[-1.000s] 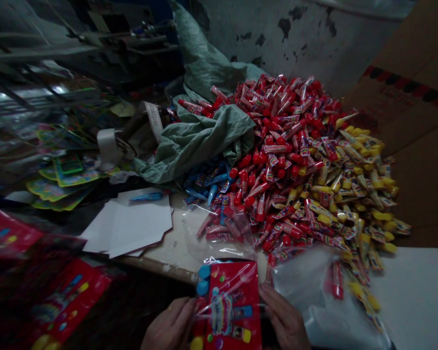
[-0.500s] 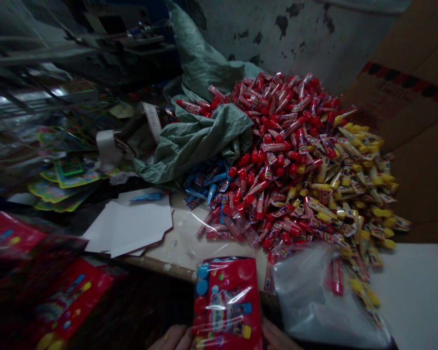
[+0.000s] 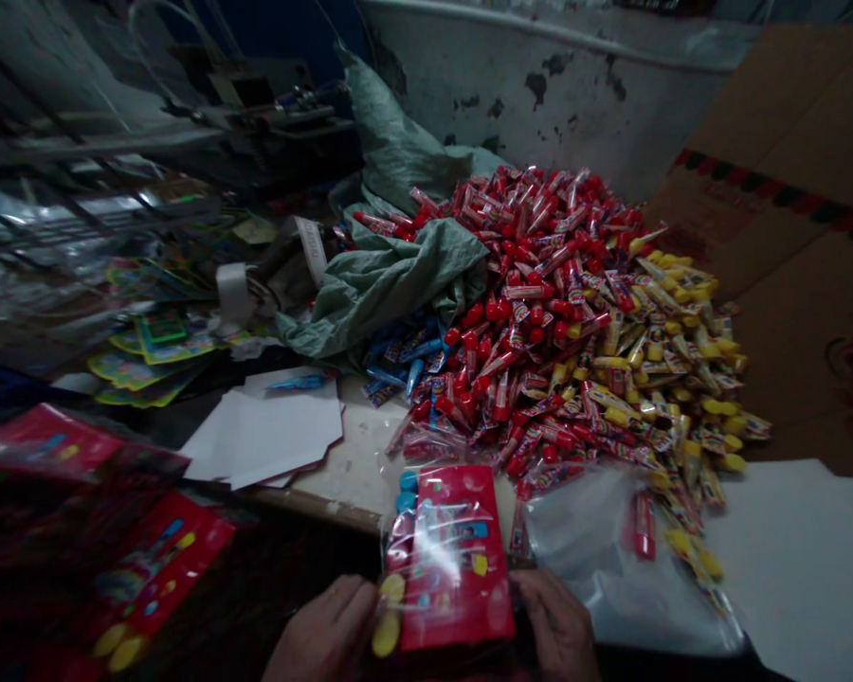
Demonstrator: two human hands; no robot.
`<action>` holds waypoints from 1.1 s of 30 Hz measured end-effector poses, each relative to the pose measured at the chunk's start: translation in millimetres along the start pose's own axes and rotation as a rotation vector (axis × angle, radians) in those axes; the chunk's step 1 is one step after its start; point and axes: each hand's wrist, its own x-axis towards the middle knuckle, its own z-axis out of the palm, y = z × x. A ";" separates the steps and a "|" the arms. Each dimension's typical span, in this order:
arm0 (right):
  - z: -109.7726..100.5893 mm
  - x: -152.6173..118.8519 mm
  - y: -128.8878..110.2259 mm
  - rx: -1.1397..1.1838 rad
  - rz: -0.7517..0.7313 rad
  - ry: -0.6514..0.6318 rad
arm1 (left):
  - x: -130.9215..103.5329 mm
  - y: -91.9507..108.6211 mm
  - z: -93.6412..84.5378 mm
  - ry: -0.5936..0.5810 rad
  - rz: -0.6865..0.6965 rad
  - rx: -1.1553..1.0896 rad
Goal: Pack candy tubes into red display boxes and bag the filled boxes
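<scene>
A clear-wrapped red packet [image 3: 459, 559] with blue, red and yellow caps along its left side is held at the bottom centre, near the table edge. My left hand [image 3: 327, 630] is closed on its lower left side. On the lower right side, my right hand [image 3: 554, 625] grips the wrapping. Behind the packet lies a large heap of red-capped tubes [image 3: 518, 303], with yellow-capped tubes [image 3: 682, 379] on its right and a few blue-capped ones [image 3: 413, 365] on its left. Clear plastic bags [image 3: 611, 559] lie right of the packet, one red tube on top.
White cards [image 3: 270, 426] lie on the table [image 3: 359, 464], left of the heap. More wrapped red packets [image 3: 160, 578] are at the lower left. A green sack [image 3: 390, 275] rests by the heap. Cardboard [image 3: 789, 265] stands at right, beside white sheets [image 3: 810, 559]. Machinery [image 3: 256, 104] is at back left.
Both hands and the packet have come up higher in view, so more of the hands shows. The view has shifted slightly, and the heap appears a little further left.
</scene>
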 end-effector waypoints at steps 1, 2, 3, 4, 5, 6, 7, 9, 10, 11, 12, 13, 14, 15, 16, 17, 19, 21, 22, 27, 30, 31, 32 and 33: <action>-3.9 12.8 -10.1 -0.023 -0.027 -0.007 | 11.7 3.3 -6.9 0.019 -0.025 0.005; -7.3 25.4 -19.6 -0.051 -0.042 -0.014 | 23.1 6.2 -14.6 0.028 -0.040 0.010; -10.5 37.4 -28.6 -0.081 -0.076 -0.009 | 34.2 8.8 -23.4 0.030 -0.048 0.012; -13.4 48.7 -37.2 -0.111 -0.118 0.011 | 45.0 11.3 -33.1 -0.007 -0.063 0.015; -16.4 59.0 -45.7 -0.140 -0.167 0.039 | 55.4 13.8 -43.4 -0.022 -0.084 0.025; -19.5 68.4 -54.4 -0.163 -0.217 0.069 | 65.2 16.3 -54.0 -0.033 -0.100 0.044; -22.9 76.8 -63.5 -0.183 -0.261 0.099 | 74.3 19.0 -64.7 -0.026 -0.102 0.064; -30.6 90.7 -83.3 -0.213 -0.322 0.153 | 90.4 24.9 -85.7 0.007 -0.096 0.100; -34.8 96.4 -93.8 -0.230 -0.342 0.174 | 97.2 28.0 -95.7 0.024 -0.090 0.111; -39.1 101.2 -104.3 -0.246 -0.355 0.191 | 103.2 31.1 -105.4 0.035 -0.085 0.118; -43.3 105.3 -114.6 -0.261 -0.363 0.201 | 108.6 33.9 -114.6 0.044 -0.079 0.119; -47.3 108.8 -124.0 -0.272 -0.367 0.206 | 113.4 36.2 -123.0 0.052 -0.073 0.116; -50.8 112.1 -132.1 -0.278 -0.364 0.206 | 117.8 37.9 -130.3 0.065 -0.065 0.110; -53.7 115.3 -138.4 -0.279 -0.353 0.203 | 122.0 38.6 -136.1 0.086 -0.059 0.102; -55.7 118.7 -142.6 -0.277 -0.334 0.197 | 126.3 38.2 -139.9 0.114 -0.057 0.093; -56.7 122.6 -144.4 -0.276 -0.307 0.185 | 130.8 36.5 -141.4 0.146 -0.060 0.083; -55.5 131.7 -140.7 -0.285 -0.238 0.154 | 140.7 29.5 -137.1 0.183 -0.086 0.047; -51.2 141.6 -130.3 -0.310 -0.164 0.105 | 151.2 19.4 -125.4 0.148 -0.129 -0.018; -48.8 146.0 -124.4 -0.322 -0.134 0.081 | 156.0 14.3 -118.8 0.111 -0.149 -0.056; -48.7 148.4 -117.0 -0.311 -0.077 0.019 | 167.9 4.1 -109.6 0.046 -0.165 -0.195; -59.2 135.4 -132.8 -0.279 -0.058 0.003 | 166.6 11.1 -126.6 0.051 -0.157 -0.208; -62.8 130.8 -138.8 -0.256 -0.043 -0.011 | 166.0 14.0 -133.1 0.040 -0.164 -0.217; -66.1 126.7 -144.1 -0.228 -0.025 -0.026 | 165.8 16.6 -139.1 0.023 -0.174 -0.234; -68.7 123.4 -148.4 -0.198 -0.003 -0.042 | 165.8 18.7 -144.3 0.007 -0.184 -0.253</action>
